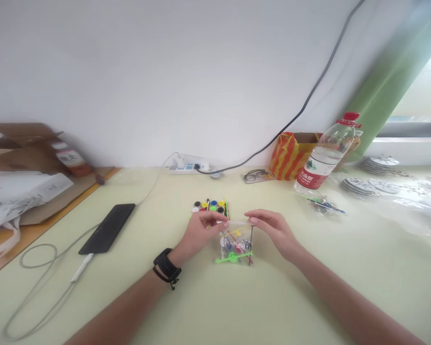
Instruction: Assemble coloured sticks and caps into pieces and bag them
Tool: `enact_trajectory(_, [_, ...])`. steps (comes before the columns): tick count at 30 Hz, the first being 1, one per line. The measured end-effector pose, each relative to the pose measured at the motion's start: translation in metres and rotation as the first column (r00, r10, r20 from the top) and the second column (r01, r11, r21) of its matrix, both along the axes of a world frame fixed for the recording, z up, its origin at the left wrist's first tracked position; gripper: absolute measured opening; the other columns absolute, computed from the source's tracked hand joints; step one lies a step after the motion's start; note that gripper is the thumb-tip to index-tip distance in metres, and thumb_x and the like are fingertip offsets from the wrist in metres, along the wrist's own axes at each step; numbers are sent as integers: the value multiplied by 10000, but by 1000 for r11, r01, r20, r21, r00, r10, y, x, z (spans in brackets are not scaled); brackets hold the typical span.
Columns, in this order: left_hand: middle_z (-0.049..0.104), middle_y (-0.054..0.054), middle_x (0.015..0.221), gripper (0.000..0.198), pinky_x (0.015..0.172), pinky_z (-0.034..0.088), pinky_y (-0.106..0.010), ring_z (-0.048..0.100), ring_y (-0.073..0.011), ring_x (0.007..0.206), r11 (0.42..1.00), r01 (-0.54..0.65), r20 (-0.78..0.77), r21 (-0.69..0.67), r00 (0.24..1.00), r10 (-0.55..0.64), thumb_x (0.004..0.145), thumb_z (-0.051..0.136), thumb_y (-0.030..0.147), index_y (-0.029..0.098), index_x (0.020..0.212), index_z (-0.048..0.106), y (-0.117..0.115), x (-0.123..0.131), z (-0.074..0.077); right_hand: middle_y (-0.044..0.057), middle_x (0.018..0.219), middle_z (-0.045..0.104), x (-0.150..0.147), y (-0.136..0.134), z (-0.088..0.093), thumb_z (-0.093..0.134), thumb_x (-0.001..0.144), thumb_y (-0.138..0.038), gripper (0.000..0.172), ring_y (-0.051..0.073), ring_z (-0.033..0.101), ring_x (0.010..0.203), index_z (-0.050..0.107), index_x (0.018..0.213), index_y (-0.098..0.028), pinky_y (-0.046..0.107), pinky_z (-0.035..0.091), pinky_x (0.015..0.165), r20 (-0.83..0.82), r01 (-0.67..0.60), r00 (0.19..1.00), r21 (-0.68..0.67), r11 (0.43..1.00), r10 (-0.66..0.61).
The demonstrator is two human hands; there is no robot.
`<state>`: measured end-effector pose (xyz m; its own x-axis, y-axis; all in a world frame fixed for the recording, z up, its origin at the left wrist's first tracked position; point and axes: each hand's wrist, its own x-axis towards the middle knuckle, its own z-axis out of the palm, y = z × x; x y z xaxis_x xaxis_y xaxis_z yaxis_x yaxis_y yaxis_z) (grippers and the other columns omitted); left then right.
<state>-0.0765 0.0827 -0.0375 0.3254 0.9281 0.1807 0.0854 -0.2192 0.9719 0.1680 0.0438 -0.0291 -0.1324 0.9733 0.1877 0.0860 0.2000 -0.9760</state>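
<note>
Between my hands is a small clear plastic bag (236,243) with colourful little parts in it, among them a bright green bar-shaped piece (232,258) and thin dark sticks. My left hand (203,233), with a black watch (167,265) on the wrist, pinches the bag's top left corner. The top right corner is pinched by my right hand (273,231). Just behind the bag lies a group of small round pieces (213,206) in black, white, yellow, blue and red, partly hidden by my left hand.
To the left lies a black phone (107,228) on a cable. A power strip (190,165) and glasses (256,175) lie by the wall. At right stand a large water bottle (325,155), a striped bag (289,155), another filled packet (323,205) and stacked discs (359,186).
</note>
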Motion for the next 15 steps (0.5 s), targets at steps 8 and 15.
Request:
enact_trajectory(8, [741, -73, 964, 247, 755, 499, -306, 646, -210, 870, 986, 86, -169, 142, 984, -61, 916, 724, 371, 201, 1088, 772, -11, 7, 5, 47, 816, 736, -5, -1, 0, 691, 916, -430, 239, 214, 642, 786, 795, 846, -227, 333, 494, 752, 231, -112, 968, 60, 992, 95])
enact_trajectory(15, [742, -59, 866, 230, 700, 465, -293, 637, -199, 803, 985, 131, -232, 116, 968, -101, 934, 695, 393, 181, 920, 784, -17, 11, 8, 31, 822, 721, -12, -6, 1, 712, 915, -373, 175, 185, 635, 779, 781, 858, -222, 295, 481, 725, 295, -122, 951, 94, 988, 89])
